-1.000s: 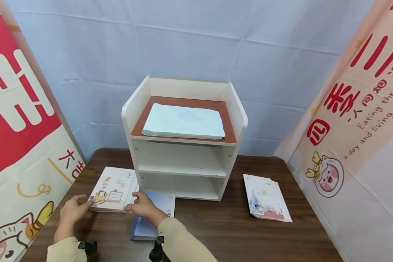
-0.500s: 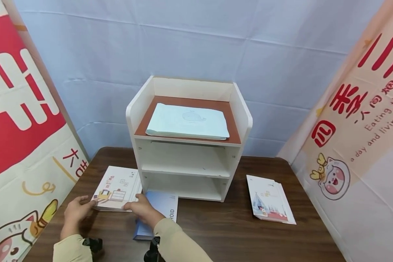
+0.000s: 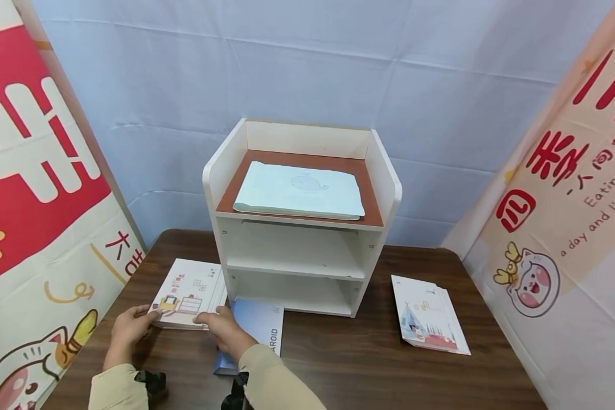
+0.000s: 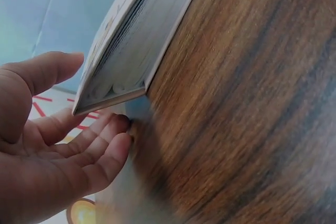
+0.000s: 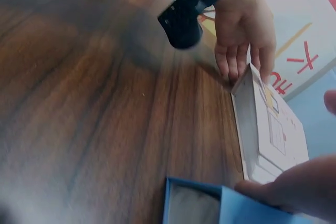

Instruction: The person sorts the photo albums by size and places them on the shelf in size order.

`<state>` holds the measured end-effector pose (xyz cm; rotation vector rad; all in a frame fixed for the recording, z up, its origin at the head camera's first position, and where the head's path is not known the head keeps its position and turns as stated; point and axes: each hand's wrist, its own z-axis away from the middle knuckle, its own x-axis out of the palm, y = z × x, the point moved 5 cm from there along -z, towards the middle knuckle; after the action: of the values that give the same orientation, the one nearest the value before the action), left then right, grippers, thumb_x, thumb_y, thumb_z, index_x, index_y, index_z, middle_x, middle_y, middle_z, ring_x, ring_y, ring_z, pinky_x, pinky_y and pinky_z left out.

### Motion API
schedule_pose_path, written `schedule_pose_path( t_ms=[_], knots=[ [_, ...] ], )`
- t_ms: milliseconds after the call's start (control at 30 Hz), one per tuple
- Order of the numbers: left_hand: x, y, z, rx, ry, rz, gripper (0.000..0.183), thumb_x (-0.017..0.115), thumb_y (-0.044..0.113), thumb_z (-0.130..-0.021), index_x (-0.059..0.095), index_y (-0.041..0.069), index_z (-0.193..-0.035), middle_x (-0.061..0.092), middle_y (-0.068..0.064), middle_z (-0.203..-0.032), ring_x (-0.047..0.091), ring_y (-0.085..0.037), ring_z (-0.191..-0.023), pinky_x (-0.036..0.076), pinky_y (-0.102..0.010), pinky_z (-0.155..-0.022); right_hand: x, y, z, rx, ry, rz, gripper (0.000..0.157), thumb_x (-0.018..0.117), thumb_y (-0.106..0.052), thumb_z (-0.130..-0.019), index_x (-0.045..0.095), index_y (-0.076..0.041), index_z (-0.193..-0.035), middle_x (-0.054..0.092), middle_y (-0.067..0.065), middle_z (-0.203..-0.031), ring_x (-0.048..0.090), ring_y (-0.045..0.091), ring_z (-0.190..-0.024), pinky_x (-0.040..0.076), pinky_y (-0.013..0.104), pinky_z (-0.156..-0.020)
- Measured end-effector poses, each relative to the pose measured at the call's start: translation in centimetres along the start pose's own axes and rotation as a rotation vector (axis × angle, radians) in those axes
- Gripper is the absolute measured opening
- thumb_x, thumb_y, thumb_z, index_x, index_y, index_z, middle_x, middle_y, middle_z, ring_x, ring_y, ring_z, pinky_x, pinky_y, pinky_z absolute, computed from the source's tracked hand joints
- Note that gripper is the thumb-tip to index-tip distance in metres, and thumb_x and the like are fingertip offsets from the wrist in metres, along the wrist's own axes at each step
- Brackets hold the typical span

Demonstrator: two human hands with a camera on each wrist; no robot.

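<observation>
A thick white book (image 3: 189,287) with a pink and yellow printed cover lies flat on the table, left of the shelf. At its near left corner is my left hand (image 3: 129,327). In the left wrist view that hand's thumb stands beside the cover and the loosely bent fingers lie under the corner of the book (image 4: 131,40). My right hand (image 3: 228,330) is at the near right corner, its thumb against the near edge; in the right wrist view only part of this hand (image 5: 304,187) shows. Beneath the right hand lies a blue book (image 3: 258,324), partly covered by it.
A white shelf unit (image 3: 294,272) with a brown top panel stands at the back centre. On top rests a pale blue packet (image 3: 299,191). Several white booklets (image 3: 430,316) lie at the right of the dark wooden table (image 3: 348,364). Printed curtains surround it.
The head view has turned slightly left. My right thumb has shifted a little left along the white book's near edge. My left hand stays at its corner, and the book lies still.
</observation>
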<state>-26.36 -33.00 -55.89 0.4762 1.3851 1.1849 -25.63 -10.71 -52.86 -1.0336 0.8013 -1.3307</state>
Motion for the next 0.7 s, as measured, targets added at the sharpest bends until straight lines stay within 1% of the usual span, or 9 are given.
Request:
schedule_pose_path(
  t_ms=[100, 200, 367, 467, 533, 600, 700],
  knots=[
    [0.4, 0.0, -0.3, 0.000, -0.017, 0.052, 0.061, 0.061, 0.022, -0.086, 0.039, -0.019, -0.125, 0.048, -0.035, -0.115, 0.059, -0.020, -0.078, 0.052, -0.032, -0.063, 0.2, 0.1, -0.1, -0.021, 0.036, 0.017, 0.068, 0.066, -0.006, -0.066, 0.038, 0.015, -0.124, 0.038, 0.030, -0.125, 0.037, 0.043, -0.116, 0.026, 0.057, -0.098],
    [0.6, -0.1, -0.4, -0.006, -0.021, 0.068, 0.060, 0.060, 0.021, -0.087, 0.038, -0.020, -0.125, 0.048, -0.033, -0.113, 0.057, -0.018, -0.077, 0.052, -0.030, -0.062, 0.4, 0.2, 0.0, -0.032, 0.058, 0.028, 0.064, 0.066, -0.005, -0.066, 0.041, 0.014, -0.122, 0.041, 0.028, -0.122, 0.040, 0.040, -0.112, 0.029, 0.056, -0.097],
    [0.7, -0.1, -0.2, -0.005, -0.019, 0.087, 0.058, 0.056, 0.019, -0.088, 0.037, -0.021, -0.125, 0.048, -0.033, -0.111, 0.056, -0.017, -0.077, 0.052, -0.030, -0.062, 0.5, 0.3, 0.1, -0.034, 0.068, 0.017, 0.058, 0.066, -0.003, -0.066, 0.045, 0.012, -0.119, 0.044, 0.025, -0.119, 0.043, 0.037, -0.105, 0.033, 0.054, -0.094],
    [0.8, -0.1, 0.0, 0.003, -0.012, 0.114, 0.056, 0.055, 0.016, -0.089, 0.036, -0.021, -0.125, 0.049, -0.032, -0.109, 0.056, -0.014, -0.075, 0.053, -0.030, -0.062, 0.4, 0.4, 0.1, -0.033, 0.075, 0.003, 0.056, 0.065, -0.002, -0.066, 0.046, 0.010, -0.117, 0.045, 0.023, -0.117, 0.044, 0.035, -0.101, 0.036, 0.054, -0.091],
    [1.0, -0.1, 0.0, 0.006, -0.007, 0.147, 0.055, 0.055, 0.015, -0.089, 0.035, -0.022, -0.125, 0.050, -0.032, -0.106, 0.056, -0.013, -0.073, 0.053, -0.030, -0.062, 0.5, 0.5, 0.0, -0.035, 0.077, -0.006, 0.054, 0.065, -0.002, -0.066, 0.047, 0.009, -0.116, 0.045, 0.020, -0.114, 0.045, 0.033, -0.099, 0.038, 0.052, -0.089],
    [1.2, -0.1, 0.1, 0.006, -0.012, 0.195, 0.054, 0.055, 0.012, -0.089, 0.034, -0.023, -0.125, 0.050, -0.031, -0.104, 0.056, -0.011, -0.071, 0.053, -0.030, -0.062, 0.5, 0.5, 0.0, -0.044, 0.080, -0.008, 0.052, 0.065, -0.001, -0.066, 0.048, 0.008, -0.114, 0.046, 0.018, -0.111, 0.046, 0.032, -0.094, 0.040, 0.047, -0.085],
    [1.5, 0.0, 0.2, -0.005, -0.032, 0.264, 0.055, 0.054, 0.010, -0.090, 0.030, -0.023, -0.125, 0.048, -0.032, -0.106, 0.056, -0.009, -0.071, 0.053, -0.030, -0.064, 0.5, 0.4, 0.1, -0.061, 0.091, 0.008, 0.049, 0.064, -0.001, -0.064, 0.050, 0.007, -0.111, 0.047, 0.016, -0.108, 0.044, 0.029, -0.090, 0.040, 0.041, -0.081]
  ],
)
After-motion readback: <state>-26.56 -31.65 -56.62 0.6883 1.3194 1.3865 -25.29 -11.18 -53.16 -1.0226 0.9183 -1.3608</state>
